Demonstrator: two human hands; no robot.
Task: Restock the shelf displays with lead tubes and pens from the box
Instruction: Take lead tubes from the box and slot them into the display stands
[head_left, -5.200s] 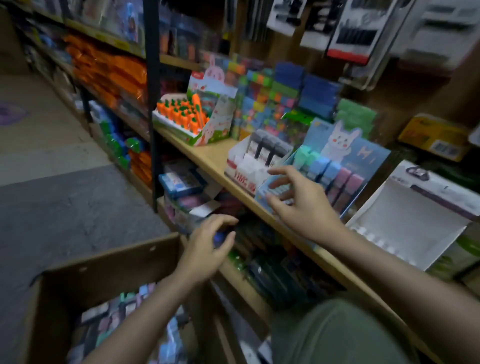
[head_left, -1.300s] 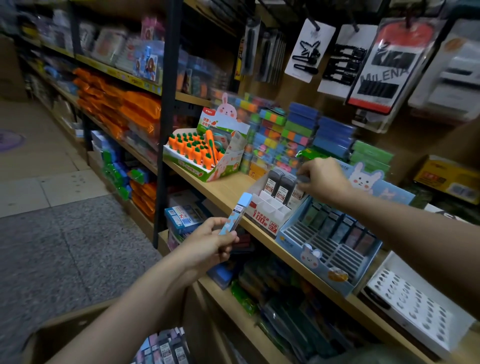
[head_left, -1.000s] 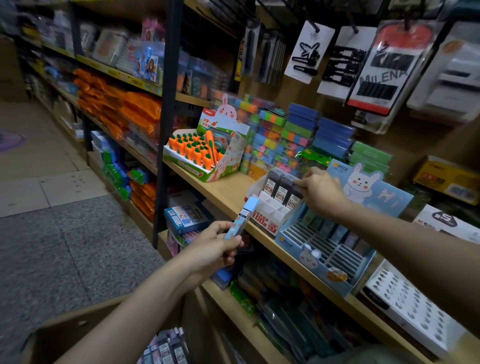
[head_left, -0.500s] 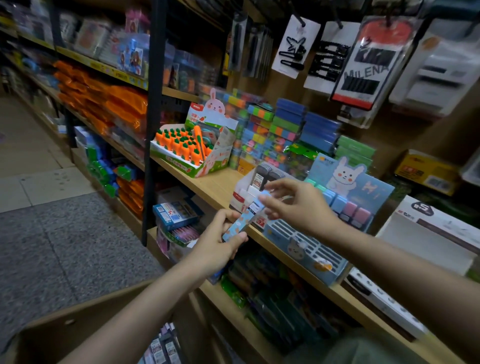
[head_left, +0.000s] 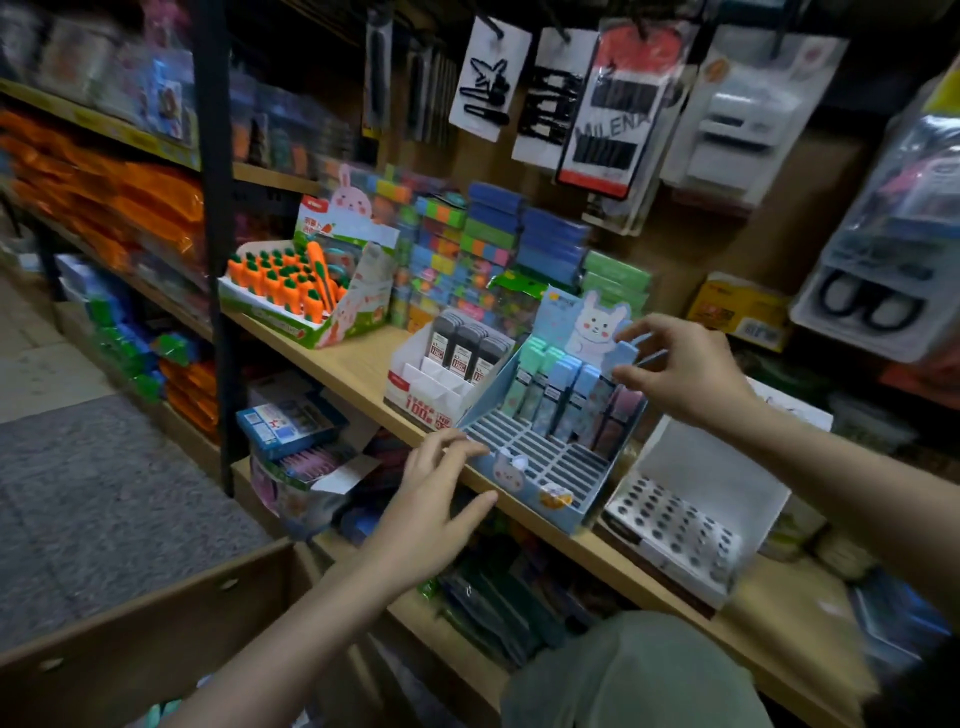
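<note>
The shelf (head_left: 358, 371) ran from far left to near right, carrying a white display (head_left: 441, 384) with three dark lead tubes at its back and, just right of it, a blue rabbit display (head_left: 540, 457) with a row of pastel tubes along its far slots and bare slots nearer. The cardboard box (head_left: 145, 639) sat below at near left. Half a second before, the left hand had held a blue tube (head_left: 626, 358) and the right was reaching for it; now the tube had passed across. The right hand (head_left: 680, 371) pinched it between thumb and fingertips above the right end of the rabbit display's filled row, not yet in a slot. The left hand (head_left: 436, 499) was empty, fingers spread and relaxed, fingertips at the display's near left corner, probably steadying it. The handover suggested the tube would be slotted next, with many slots left to fill.
</note>
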